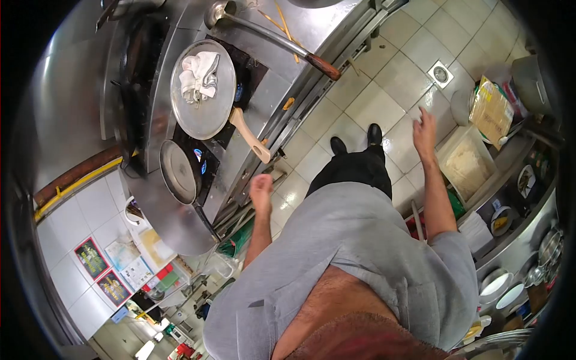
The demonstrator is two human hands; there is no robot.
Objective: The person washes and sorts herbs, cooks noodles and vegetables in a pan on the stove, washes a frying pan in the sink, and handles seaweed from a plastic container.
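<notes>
My left hand (261, 191) hangs beside the stove's front edge, fingers loosely curled and nothing visible in them. Nearest to it is the beige handle of a wide, flat pan (186, 123); hand and handle are apart. A crumpled white cloth (200, 75) lies on that pan. Beside it, a smaller dark-handled frying pan (180, 172) sits by a lit blue burner flame (200, 161). On the other side, my right hand (425, 133) is held over the floor tiles with its fingers apart, holding nothing.
A long ladle (270, 37) with a wooden handle end lies across the steel stove top, its handle jutting past the edge. To the right stand a tub of pale contents (466, 163), a yellowish package (492, 111) and a counter with bowls (497, 285). A drain (441, 74) is in the floor.
</notes>
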